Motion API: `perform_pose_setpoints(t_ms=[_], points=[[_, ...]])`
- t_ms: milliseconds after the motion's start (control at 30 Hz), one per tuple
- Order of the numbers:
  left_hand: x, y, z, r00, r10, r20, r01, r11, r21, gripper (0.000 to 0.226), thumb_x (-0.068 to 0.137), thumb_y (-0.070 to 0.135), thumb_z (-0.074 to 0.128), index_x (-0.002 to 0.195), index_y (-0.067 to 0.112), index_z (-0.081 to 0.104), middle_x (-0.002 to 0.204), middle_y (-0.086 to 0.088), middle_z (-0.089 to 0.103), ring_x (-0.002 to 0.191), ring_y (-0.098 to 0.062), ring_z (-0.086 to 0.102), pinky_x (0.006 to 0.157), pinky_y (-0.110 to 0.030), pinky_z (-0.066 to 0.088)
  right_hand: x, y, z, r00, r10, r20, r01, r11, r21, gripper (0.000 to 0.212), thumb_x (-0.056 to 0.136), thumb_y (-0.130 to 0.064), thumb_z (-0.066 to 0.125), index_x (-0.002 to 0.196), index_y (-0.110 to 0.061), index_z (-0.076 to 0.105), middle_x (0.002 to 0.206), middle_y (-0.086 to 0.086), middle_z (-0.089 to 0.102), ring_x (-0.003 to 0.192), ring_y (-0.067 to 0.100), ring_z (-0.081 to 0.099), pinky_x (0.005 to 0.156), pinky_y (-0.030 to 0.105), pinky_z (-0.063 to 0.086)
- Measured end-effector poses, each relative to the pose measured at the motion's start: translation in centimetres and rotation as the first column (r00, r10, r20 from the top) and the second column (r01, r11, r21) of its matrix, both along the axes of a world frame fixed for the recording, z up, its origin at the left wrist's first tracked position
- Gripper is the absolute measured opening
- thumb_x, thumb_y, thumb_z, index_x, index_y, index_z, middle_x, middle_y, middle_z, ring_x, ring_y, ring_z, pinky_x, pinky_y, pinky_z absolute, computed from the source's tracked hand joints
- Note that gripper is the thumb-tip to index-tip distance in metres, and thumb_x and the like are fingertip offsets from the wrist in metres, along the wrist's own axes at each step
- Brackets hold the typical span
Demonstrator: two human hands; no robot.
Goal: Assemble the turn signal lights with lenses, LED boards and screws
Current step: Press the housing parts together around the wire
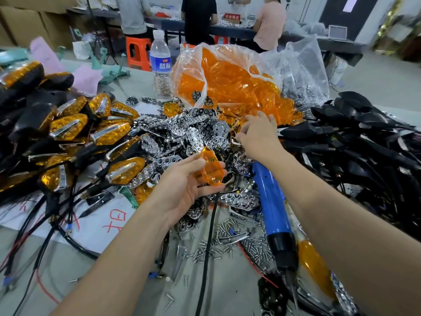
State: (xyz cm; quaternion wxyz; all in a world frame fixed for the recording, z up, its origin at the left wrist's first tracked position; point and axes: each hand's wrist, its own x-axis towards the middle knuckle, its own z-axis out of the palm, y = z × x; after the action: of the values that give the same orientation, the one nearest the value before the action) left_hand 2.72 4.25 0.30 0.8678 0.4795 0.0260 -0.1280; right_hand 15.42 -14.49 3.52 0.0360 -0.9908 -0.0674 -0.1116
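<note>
Holding lens (pixel 211 167) in left hand (pixel 182 185), pinched between thumb and fingers.
Right hand (pixel 257 135) spread over lens pile (pixel 287 108), fingers straight, grasping nothing.

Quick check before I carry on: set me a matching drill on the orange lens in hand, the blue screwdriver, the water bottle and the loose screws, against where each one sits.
Things
1. single orange lens
2. blue screwdriver
3. water bottle
4. loose screws

Places
A. standing upright at the far side, beside the bag of lenses
B. held in the left hand
C. lying between the two forearms
D. scattered on the table near the front

Pairs: 1-B, 2-C, 3-A, 4-D
</note>
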Motion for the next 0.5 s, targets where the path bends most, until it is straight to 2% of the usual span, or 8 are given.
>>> perform_pose_setpoints(t_ms=[67, 100, 167, 233, 300, 400, 467, 500], points=[[0.0, -0.1, 0.0, 1.0, 0.004, -0.011, -0.004, 1.0, 0.003, 0.028, 0.11, 0.011, 0.041, 0.133, 0.005, 0.056, 0.119, -0.02, 0.075, 0.108, -0.032, 0.075, 0.07, -0.038, 0.064, -0.8, -0.4, -0.1, 0.999, 0.036, -0.031, -0.031, 0.99, 0.136, 0.02, 0.103, -0.025, 0.061, 0.093, -0.014, 0.075, 0.123, 0.012, 0.072, 0.118, 0.032, 0.062, 0.105, 0.043, 0.047], [0.0, -0.2, 0.0, 1.0, 0.005, -0.016, -0.005, 1.0, 0.004, 0.028, 0.109, 0.011, 0.041, 0.132, 0.005, 0.057, 0.118, -0.021, 0.075, 0.107, -0.032, 0.075, 0.069, -0.038, 0.064, -1.0, -0.6, -0.1, 0.998, 0.05, -0.049, -0.046, 0.996, 0.083, 0.013, 0.101, -0.02, 0.061, 0.098, -0.017, 0.074, 0.114, 0.01, 0.074, 0.105, 0.031, 0.065, 0.094, 0.043, 0.053], [-0.1, -0.3, 0.0, 1.0, 0.004, -0.023, -0.004, 1.0, 0.0, 0.028, 0.109, 0.011, 0.042, 0.131, 0.005, 0.057, 0.118, -0.021, 0.075, 0.107, -0.033, 0.075, 0.07, -0.039, 0.064, -1.4, -0.9, -0.1, 0.988, 0.068, -0.14, -0.072, 0.997, -0.02, 0.031, 0.096, -0.008, 0.058, 0.119, -0.026, 0.069, 0.12, 0.008, 0.071, 0.105, 0.031, 0.063, 0.082, 0.042, 0.052], [-0.2, -0.3, 0.0, 1.0, -0.001, -0.022, 0.001, 1.0, -0.003, 0.026, 0.109, 0.01, 0.042, 0.13, 0.005, 0.057, 0.117, -0.021, 0.075, 0.107, -0.033, 0.075, 0.071, -0.041, 0.064, -1.7, -1.0, 0.1, 0.974, 0.086, -0.207, -0.087, 0.996, 0.004, 0.041, 0.096, -0.01, 0.059, 0.131, -0.031, 0.065, 0.132, 0.007, 0.067, 0.113, 0.033, 0.061, 0.088, 0.044, 0.053], [-0.3, -0.3, 0.0, 1.0, 0.0, -0.02, 0.0, 1.0, 0.0, 0.025, 0.108, 0.01, 0.043, 0.128, 0.007, 0.057, 0.117, -0.02, 0.075, 0.107, -0.033, 0.075, 0.072, -0.041, 0.064, -1.6, -0.9, 0.0, 0.985, 0.088, -0.147, -0.083, 0.996, 0.035, 0.03, 0.096, -0.013, 0.066, 0.116, -0.034, 0.072, 0.126, 0.004, 0.071, 0.105, 0.028, 0.063, 0.092, 0.043, 0.055], [-0.3, -0.2, 0.0, 1.0, 0.002, -0.024, -0.002, 1.0, 0.003, 0.024, 0.108, 0.01, 0.043, 0.127, 0.007, 0.058, 0.117, -0.02, 0.076, 0.107, -0.032, 0.075, 0.073, -0.042, 0.064, -1.5, -1.3, -0.1, 0.996, 0.043, -0.082, -0.021, 0.968, 0.249, 0.026, 0.088, -0.004, 0.076, 0.086, -0.03, 0.078, 0.095, -0.006, 0.075, 0.08, 0.015, 0.068, 0.069, 0.031, 0.059], [-0.3, 0.0, 0.0, 1.0, 0.005, -0.022, -0.005, 1.0, 0.002, 0.025, 0.108, 0.011, 0.044, 0.128, 0.007, 0.058, 0.117, -0.02, 0.075, 0.107, -0.032, 0.075, 0.073, -0.041, 0.064, -2.0, -1.7, 0.6, 0.998, 0.022, -0.065, 0.014, 0.863, 0.506, 0.021, 0.085, -0.007, 0.081, 0.082, -0.028, 0.08, 0.082, -0.012, 0.071, 0.064, 0.006, 0.065, 0.052, 0.016, 0.05], [-0.3, 0.0, 0.0, 1.0, 0.007, -0.021, -0.007, 1.0, 0.005, 0.025, 0.108, 0.011, 0.044, 0.128, 0.007, 0.059, 0.118, -0.02, 0.075, 0.108, -0.032, 0.075, 0.072, -0.041, 0.064, -2.5, -1.8, 1.2, 0.999, 0.01, -0.043, 0.019, 0.787, 0.616, 0.018, 0.085, -0.01, 0.082, 0.082, -0.028, 0.081, 0.081, -0.012, 0.072, 0.059, 0.003, 0.063, 0.049, 0.013, 0.047]])
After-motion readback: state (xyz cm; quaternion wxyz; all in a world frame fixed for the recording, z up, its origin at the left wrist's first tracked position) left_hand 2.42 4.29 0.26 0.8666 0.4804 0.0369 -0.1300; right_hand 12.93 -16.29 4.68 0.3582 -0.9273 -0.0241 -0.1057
